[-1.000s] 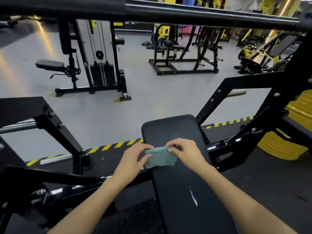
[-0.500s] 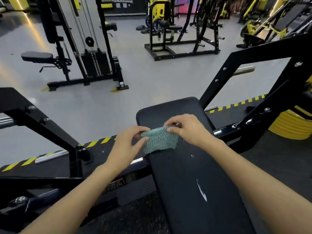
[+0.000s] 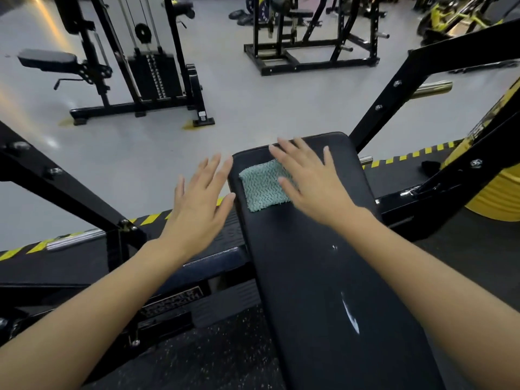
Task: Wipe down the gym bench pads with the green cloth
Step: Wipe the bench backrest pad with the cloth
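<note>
Green cloth (image 3: 262,187) hugs pad's (image 3: 323,277) left edge — right hand (image 3: 312,182) overlapping.

Both bare forearms reach forward, palms down. The left hand (image 3: 201,204) and the right hand (image 3: 312,182) are flat, fingers (image 3: 284,156) straight and spread apart.

Gym gear and flooring, background only.
Cable machine (image 3: 152,74) with weight stack stands on grey floor (image 3: 253,108), far beyond left hand (image 3: 197,209); black rack (image 3: 306,52) far beyond right hand (image 3: 312,187); yellow weight plate (image 3: 495,198) well right of right hand; yellow-black striped edge (image 3: 408,158) right of it; black frame beam (image 3: 56,181) left of left hand; speckled mat (image 3: 197,358) nearer than left hand.
</note>
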The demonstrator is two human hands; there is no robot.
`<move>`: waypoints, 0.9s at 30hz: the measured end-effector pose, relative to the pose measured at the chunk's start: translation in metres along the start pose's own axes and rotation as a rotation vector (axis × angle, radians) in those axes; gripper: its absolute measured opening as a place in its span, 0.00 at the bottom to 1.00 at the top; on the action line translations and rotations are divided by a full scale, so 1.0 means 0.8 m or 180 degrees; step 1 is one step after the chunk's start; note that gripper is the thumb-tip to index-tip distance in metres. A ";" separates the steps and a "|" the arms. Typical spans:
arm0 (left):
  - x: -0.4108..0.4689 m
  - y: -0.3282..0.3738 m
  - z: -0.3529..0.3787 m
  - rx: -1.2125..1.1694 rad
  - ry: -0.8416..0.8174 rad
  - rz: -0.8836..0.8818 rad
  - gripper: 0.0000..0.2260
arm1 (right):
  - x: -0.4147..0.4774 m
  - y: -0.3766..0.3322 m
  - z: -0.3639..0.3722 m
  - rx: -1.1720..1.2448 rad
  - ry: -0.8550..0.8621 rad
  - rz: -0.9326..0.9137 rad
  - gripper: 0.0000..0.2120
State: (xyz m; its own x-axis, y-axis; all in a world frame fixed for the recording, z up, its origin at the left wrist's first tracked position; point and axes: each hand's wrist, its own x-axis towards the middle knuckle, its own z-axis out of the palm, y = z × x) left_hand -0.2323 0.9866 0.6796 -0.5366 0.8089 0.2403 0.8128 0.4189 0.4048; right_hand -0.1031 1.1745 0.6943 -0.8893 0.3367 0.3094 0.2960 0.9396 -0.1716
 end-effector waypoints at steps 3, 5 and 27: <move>-0.008 -0.005 0.011 0.0058 -0.0093 0.0107 0.26 | -0.014 -0.012 0.033 -0.0111 0.0044 -0.0262 0.27; -0.009 -0.007 0.019 0.0085 -0.0151 0.0179 0.26 | -0.019 -0.025 0.054 -0.0126 0.0012 -0.0276 0.27; 0.000 -0.026 0.067 0.0330 -0.0214 0.0240 0.30 | 0.021 -0.032 0.084 0.0143 -0.0091 0.0115 0.33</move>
State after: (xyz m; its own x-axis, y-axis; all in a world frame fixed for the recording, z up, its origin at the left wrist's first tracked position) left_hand -0.2367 0.9998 0.6243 -0.4596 0.8640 0.2055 0.8711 0.3935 0.2938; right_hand -0.1490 1.1522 0.6408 -0.8881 0.3679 0.2755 0.3128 0.9230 -0.2242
